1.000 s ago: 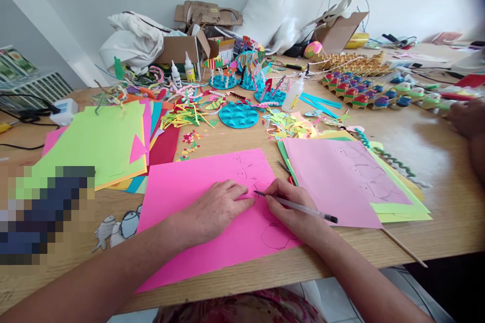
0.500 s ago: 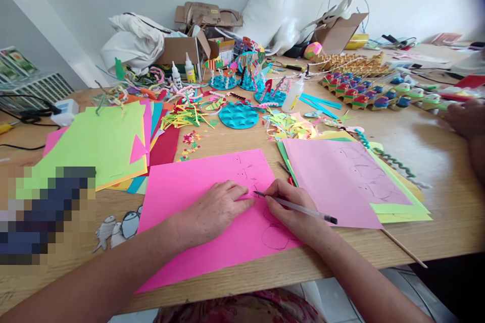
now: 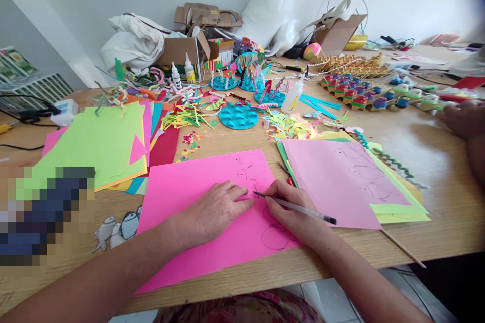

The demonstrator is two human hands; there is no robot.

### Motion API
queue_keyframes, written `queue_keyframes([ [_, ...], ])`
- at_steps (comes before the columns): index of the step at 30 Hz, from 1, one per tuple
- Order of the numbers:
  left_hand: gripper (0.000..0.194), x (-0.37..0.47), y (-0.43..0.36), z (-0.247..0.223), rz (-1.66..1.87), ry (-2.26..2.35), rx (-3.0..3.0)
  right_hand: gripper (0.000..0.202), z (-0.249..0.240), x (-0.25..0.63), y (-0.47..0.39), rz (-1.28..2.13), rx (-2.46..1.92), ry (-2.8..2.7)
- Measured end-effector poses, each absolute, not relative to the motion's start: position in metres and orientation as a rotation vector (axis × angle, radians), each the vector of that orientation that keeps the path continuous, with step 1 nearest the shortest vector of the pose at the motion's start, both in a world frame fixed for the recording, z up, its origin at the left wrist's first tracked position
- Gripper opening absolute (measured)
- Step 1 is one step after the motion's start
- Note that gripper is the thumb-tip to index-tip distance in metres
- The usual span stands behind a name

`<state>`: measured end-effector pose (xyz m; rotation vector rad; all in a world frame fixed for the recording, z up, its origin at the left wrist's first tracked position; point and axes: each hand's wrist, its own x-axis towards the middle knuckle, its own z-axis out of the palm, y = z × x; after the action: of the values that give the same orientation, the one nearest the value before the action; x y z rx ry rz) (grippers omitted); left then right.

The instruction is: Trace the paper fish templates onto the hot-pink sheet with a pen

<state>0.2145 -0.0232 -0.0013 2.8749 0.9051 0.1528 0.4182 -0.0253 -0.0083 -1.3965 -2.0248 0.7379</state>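
Observation:
A bright pink sheet (image 3: pixel 204 181) lies at the table's front edge, with dark outlines drawn along its right side. My left hand (image 3: pixel 217 209) rests flat on the sheet, fingers extended and a little apart, holding nothing. Just to its right, my right hand (image 3: pixel 290 207) pinches a pen (image 3: pixel 303 209), whose tip touches the sheet beside my left fingertips. Part of the drawing is hidden under my right hand. A light pink sheet (image 3: pixel 326 176) with similar outlines lies to the right on green and yellow paper.
Coloured paper (image 3: pixel 91 146) is stacked at the left, near fish cutouts (image 3: pixel 130 224). Behind are paper scraps (image 3: pixel 295 125), a blue disc (image 3: pixel 238 115), glue bottles (image 3: pixel 293 95) and painted egg cartons (image 3: pixel 352 92). A stick (image 3: pixel 403 249) lies front right. Another person's hand (image 3: pixel 464 118) is at the right edge.

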Motion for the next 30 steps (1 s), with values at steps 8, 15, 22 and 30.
queue_keyframes([
  [8,0.030,0.2153,-0.0229,0.0010,0.128,0.909,2.861,0.009,-0.0074,0.4177,-0.0252,0.735,-1.392,-2.037],
  [15,0.030,0.2156,-0.0228,0.0029,0.103,0.908,2.860,0.009,-0.0089,0.4185,-0.0250,0.763,-1.397,-2.030],
  [22,0.030,0.2153,-0.0233,0.0026,0.116,0.907,2.848,0.009,-0.0088,0.4178,-0.0243,0.761,-1.400,-2.023],
  [30,0.029,0.2148,-0.0233,0.0018,0.115,0.909,2.856,0.010,-0.0084,0.4180,-0.0243,0.764,-1.394,-2.018],
])
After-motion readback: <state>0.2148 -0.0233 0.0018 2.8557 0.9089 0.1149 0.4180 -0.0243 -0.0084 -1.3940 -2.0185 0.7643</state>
